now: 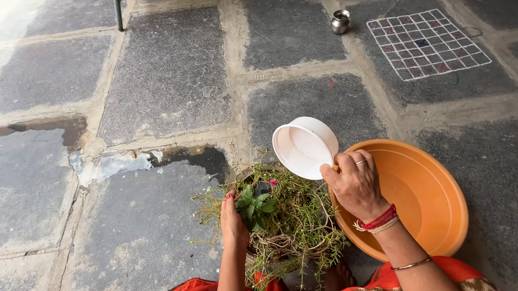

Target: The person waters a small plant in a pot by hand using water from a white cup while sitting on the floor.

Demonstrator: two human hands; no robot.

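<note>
Our right hand [355, 184] grips a tilted, empty white bowl [305, 147] over the stringy green plant [282, 214], which our open left hand [233, 221] touches.

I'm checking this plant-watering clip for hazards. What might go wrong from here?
1. The round white plastic bowl, tilted in the right hand, may spill past the straggly green potted plant.
2. The grey stone floor already has a wet puddle; more water could make it slippery.
</note>
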